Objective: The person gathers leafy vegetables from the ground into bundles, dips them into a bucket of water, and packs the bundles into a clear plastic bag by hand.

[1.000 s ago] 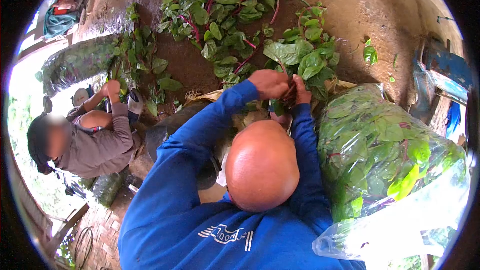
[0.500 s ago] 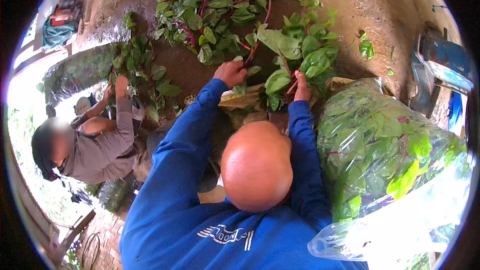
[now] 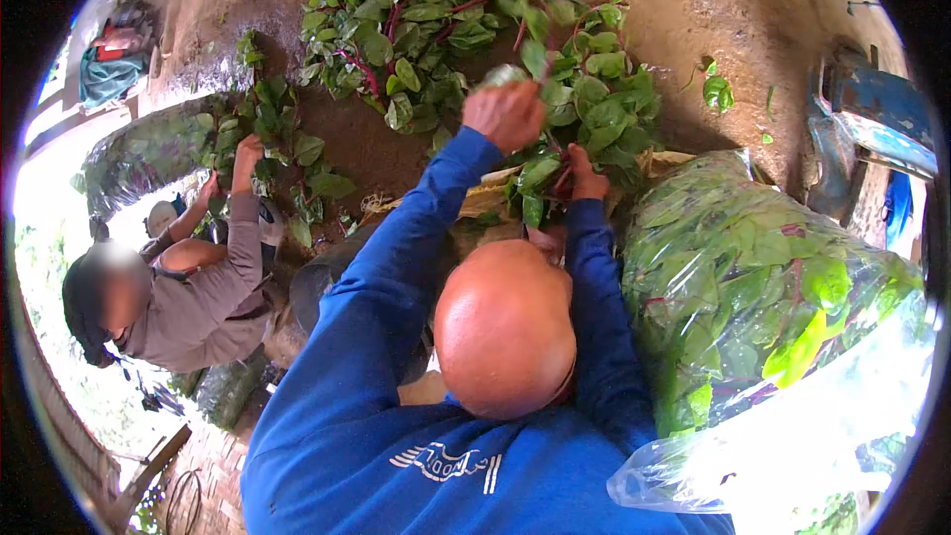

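My left hand (image 3: 505, 117), in a blue sleeve, is closed round a leafy red stem of Malabar spinach (image 3: 535, 50), blurred by motion. It is beside the bunch of Malabar spinach (image 3: 604, 104), whose stems my right hand (image 3: 587, 176) grips near their lower ends. The bunch's broad green leaves point away from me. Ahead and to the left, a large pile of the same greens (image 3: 416, 20) lies on the brown ground. The fingers of my left hand are partly hidden behind its back.
A big clear plastic bag (image 3: 753, 287) full of greens stands at my right. On the left a co-worker (image 3: 198, 307) handles more leafy stems (image 3: 282, 139) beside another filled bag (image 3: 154, 139). Loose leaves (image 3: 718, 92) lie on the ground (image 3: 684, 0), near a blue metal object (image 3: 882, 109).
My left hand has moved right and forward from the pile's near edge to the bunch, carrying a stem. My right hand stays near its place with the bunch, slightly lower and leftward.
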Demonstrator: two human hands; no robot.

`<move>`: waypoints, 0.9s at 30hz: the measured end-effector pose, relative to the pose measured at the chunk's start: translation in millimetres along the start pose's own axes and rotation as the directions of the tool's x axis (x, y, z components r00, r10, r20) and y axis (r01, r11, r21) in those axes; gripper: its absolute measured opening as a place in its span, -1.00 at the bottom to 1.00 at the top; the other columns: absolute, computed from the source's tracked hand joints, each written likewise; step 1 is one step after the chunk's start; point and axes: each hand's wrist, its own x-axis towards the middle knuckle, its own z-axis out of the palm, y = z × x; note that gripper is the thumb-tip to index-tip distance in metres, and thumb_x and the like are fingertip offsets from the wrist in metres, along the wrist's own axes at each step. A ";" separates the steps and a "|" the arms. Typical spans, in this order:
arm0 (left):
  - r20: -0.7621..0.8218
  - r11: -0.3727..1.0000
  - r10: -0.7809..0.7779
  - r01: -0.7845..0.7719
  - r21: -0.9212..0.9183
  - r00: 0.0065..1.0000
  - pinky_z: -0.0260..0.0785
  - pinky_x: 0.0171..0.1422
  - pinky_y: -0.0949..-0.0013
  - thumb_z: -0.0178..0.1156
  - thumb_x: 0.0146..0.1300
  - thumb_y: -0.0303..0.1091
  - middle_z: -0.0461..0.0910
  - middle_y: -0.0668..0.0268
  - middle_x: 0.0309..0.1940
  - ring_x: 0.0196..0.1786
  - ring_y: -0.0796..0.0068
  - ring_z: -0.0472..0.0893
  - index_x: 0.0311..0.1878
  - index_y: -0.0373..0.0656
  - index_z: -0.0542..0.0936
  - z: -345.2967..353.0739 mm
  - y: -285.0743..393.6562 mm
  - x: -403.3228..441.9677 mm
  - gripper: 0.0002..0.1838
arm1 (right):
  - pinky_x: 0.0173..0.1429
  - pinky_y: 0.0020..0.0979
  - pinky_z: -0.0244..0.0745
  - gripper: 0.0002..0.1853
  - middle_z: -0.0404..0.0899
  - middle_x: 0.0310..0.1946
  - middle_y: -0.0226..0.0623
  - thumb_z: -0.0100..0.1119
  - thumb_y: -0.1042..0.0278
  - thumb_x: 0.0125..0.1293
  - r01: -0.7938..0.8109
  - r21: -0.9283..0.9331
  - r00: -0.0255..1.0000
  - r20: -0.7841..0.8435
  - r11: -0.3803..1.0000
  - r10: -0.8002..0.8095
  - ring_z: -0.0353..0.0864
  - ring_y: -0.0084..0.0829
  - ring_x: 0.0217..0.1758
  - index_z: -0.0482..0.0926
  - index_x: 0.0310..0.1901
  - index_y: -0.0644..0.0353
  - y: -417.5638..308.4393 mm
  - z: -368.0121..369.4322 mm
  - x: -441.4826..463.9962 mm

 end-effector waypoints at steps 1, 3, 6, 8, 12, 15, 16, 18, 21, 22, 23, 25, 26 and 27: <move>0.002 1.000 0.001 -0.001 -0.004 1.000 0.44 -0.36 0.07 0.04 0.15 -0.15 0.55 0.10 -0.54 -0.45 0.04 0.59 -0.35 -0.10 0.51 12.7 5.1 -3.8 -0.78 | -0.54 -0.40 0.47 -0.61 0.59 -0.43 -0.35 0.39 0.06 0.01 -0.009 -0.116 0.999 -0.032 0.993 0.006 0.55 -0.51 -0.52 0.64 -0.30 0.25 9.5 -1.5 10.4; 0.191 0.994 0.106 -0.100 -0.038 0.976 0.45 -0.32 0.04 0.02 0.19 -0.11 0.57 0.06 -0.50 -0.42 0.00 0.59 -0.34 -0.11 0.54 25.4 19.8 -11.9 -0.73 | -0.50 -0.40 0.48 -0.59 0.60 -0.40 -0.32 0.39 0.09 0.03 0.115 0.063 0.992 -0.056 0.991 -0.112 0.56 -0.49 -0.49 0.61 -0.22 0.27 17.4 5.4 10.8; 0.279 0.986 0.000 0.047 -0.163 0.960 0.44 -0.27 -0.01 0.01 0.20 -0.12 0.58 0.03 -0.49 -0.39 -0.05 0.59 -0.34 -0.12 0.57 32.2 31.6 -7.4 -0.72 | -0.24 -0.38 0.49 -0.47 0.59 -0.20 -0.21 0.39 0.14 0.05 0.285 0.086 0.958 -0.001 0.955 -0.286 0.57 -0.41 -0.27 0.52 -0.03 0.34 61.9 -10.5 51.7; 0.302 0.979 -0.025 0.084 -0.185 0.953 0.42 -0.19 -0.06 -0.01 0.24 -0.06 0.58 -0.03 -0.47 -0.35 -0.16 0.56 -0.36 -0.16 0.58 41.9 26.8 -2.7 -0.64 | -0.01 -0.35 0.48 -0.36 0.56 -0.04 -0.13 0.40 0.15 0.03 0.338 -0.060 0.937 0.109 0.939 -0.331 0.56 -0.34 -0.08 0.45 0.07 0.39 69.2 -15.6 60.5; 0.553 0.935 -0.049 0.232 -0.267 0.832 0.44 -0.15 0.00 -0.22 0.22 0.29 0.57 -0.15 -0.45 -0.31 -0.15 0.59 -0.46 -0.26 0.63 39.4 21.3 16.5 -0.26 | -0.03 -0.32 0.52 -0.29 0.52 0.03 -0.18 0.40 0.12 0.06 0.162 0.078 0.973 0.157 0.984 -0.172 0.58 -0.31 -0.07 0.36 0.16 0.39 44.6 -7.6 41.7; 0.716 0.938 0.008 0.244 -0.247 0.698 0.43 -0.12 0.02 -0.38 0.14 0.50 0.57 -0.19 -0.43 -0.27 -0.14 0.59 -0.42 -0.37 0.63 27.1 32.2 28.3 -0.02 | -0.33 -0.32 0.51 -0.47 0.54 -0.19 -0.20 0.34 0.09 0.11 0.215 0.072 0.964 0.145 0.974 -0.224 0.60 -0.32 -0.30 0.47 -0.01 0.32 36.2 3.0 22.9; 0.762 0.963 0.017 0.195 -0.187 0.647 0.42 -0.11 0.03 -0.43 0.07 0.58 0.57 -0.21 -0.42 -0.25 -0.13 0.60 -0.40 -0.42 0.63 18.5 40.6 33.5 0.07 | -0.55 -0.33 0.47 -0.61 0.58 -0.41 -0.22 0.30 0.07 0.15 0.188 0.187 0.971 0.115 0.964 -0.211 0.61 -0.34 -0.51 0.57 -0.18 0.26 27.0 8.3 13.0; 0.765 0.967 -0.033 0.215 -0.139 0.644 0.43 -0.10 0.06 -0.40 0.02 0.62 0.57 -0.20 -0.43 -0.25 -0.12 0.60 -0.41 -0.42 0.63 19.8 45.5 38.7 0.09 | -0.57 -0.33 0.46 -0.58 0.57 -0.42 -0.23 0.32 0.03 0.11 0.077 0.179 0.991 0.098 0.981 -0.096 0.61 -0.35 -0.51 0.57 -0.20 0.25 16.3 9.5 7.7; 0.768 0.964 0.058 0.164 -0.208 0.637 0.44 -0.13 0.09 -0.32 0.07 0.57 0.59 -0.14 -0.45 -0.29 -0.09 0.61 -0.40 -0.39 0.64 35.2 33.3 52.3 0.02 | -0.58 -0.33 0.47 -0.51 0.57 -0.43 -0.24 0.36 -0.05 0.03 -0.017 0.228 0.997 0.074 0.973 0.000 0.61 -0.36 -0.51 0.58 -0.21 0.23 13.5 11.0 10.0; 0.785 0.902 0.070 0.298 -0.313 0.615 0.43 -0.18 0.09 -0.24 0.12 0.50 0.58 -0.12 -0.49 -0.34 -0.06 0.60 -0.44 -0.39 0.62 37.8 25.1 59.0 -0.06 | -0.57 -0.34 0.49 -0.48 0.57 -0.44 -0.24 0.37 -0.09 0.00 0.002 0.284 0.997 0.072 0.959 -0.024 0.62 -0.36 -0.50 0.58 -0.20 0.23 15.3 10.4 13.3; 0.799 0.810 0.086 0.425 -0.404 0.595 0.42 -0.24 0.08 -0.15 0.17 0.43 0.56 -0.09 -0.53 -0.40 -0.04 0.59 -0.48 -0.38 0.59 38.7 15.8 66.8 -0.14 | -0.57 -0.34 0.49 -0.48 0.57 -0.44 -0.24 0.37 -0.09 0.00 0.006 0.283 0.997 0.071 0.959 -0.027 0.62 -0.36 -0.50 0.58 -0.20 0.23 17.9 6.8 19.4; 0.452 0.938 0.016 0.144 -0.317 0.892 0.46 -0.22 0.13 -0.02 0.21 0.25 0.61 0.02 -0.51 -0.37 0.04 0.62 -0.43 -0.23 0.63 22.0 -9.5 84.6 -0.37 | -0.51 -0.34 0.54 -0.55 0.59 -0.39 -0.26 0.33 -0.04 0.06 -0.121 0.226 0.976 0.204 0.967 0.074 0.63 -0.36 -0.44 0.58 -0.20 0.20 21.4 -1.8 30.0; 0.299 0.946 -0.157 0.230 -0.228 0.941 0.46 -0.19 0.10 -0.01 0.20 0.21 0.62 0.04 -0.46 -0.34 0.03 0.62 -0.35 -0.17 0.62 33.3 -27.6 93.7 -0.44 | -0.51 -0.34 0.54 -0.55 0.59 -0.39 -0.26 0.33 -0.04 0.06 -0.116 0.225 0.977 0.203 0.967 0.070 0.63 -0.36 -0.44 0.58 -0.20 0.20 15.7 0.4 24.7; 0.122 0.931 -0.314 0.331 -0.156 0.941 0.47 -0.17 0.07 0.01 0.19 0.17 0.63 0.06 -0.42 -0.32 0.01 0.62 -0.26 -0.12 0.62 49.0 -45.3 100.1 -0.50 | -0.45 -0.34 0.56 -0.57 0.60 -0.35 -0.28 0.30 -0.02 0.09 -0.123 0.375 0.974 0.221 0.919 0.040 0.63 -0.36 -0.39 0.59 -0.18 0.18 9.6 4.1 13.7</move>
